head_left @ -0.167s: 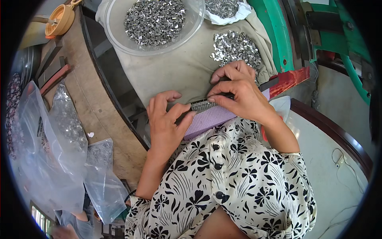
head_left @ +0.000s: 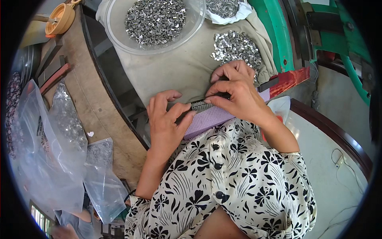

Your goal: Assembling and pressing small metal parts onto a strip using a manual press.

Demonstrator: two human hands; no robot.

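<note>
A slim dark strip with a row of thin metal pieces (head_left: 199, 105) lies between my hands, along a lilac textured pad (head_left: 209, 120) at my lap. My left hand (head_left: 164, 119) is at the strip's left end, thumb and forefinger closed around that end, the other fingers curled loosely. Over the strip's right part, my right hand (head_left: 240, 93) has thumb and forefinger pinched together at the row. Whatever is in that pinch is hidden by the fingertips. Just beyond the right hand sits a heap of small shiny metal pieces (head_left: 236, 47) on a beige cloth (head_left: 159, 73).
A clear round tub (head_left: 115, 46) of small metal pieces stands on the cloth, beside a white bag (head_left: 238, 14) of metal pins. Left, a wooden table (head_left: 105, 107) carries plastic bags (head_left: 59, 147). A green metal frame (head_left: 274, 36) rises at right, near a red strip (head_left: 292, 79).
My right hand's fingertips have shifted slightly left along the row of metal pieces. The left hand stays where it was.
</note>
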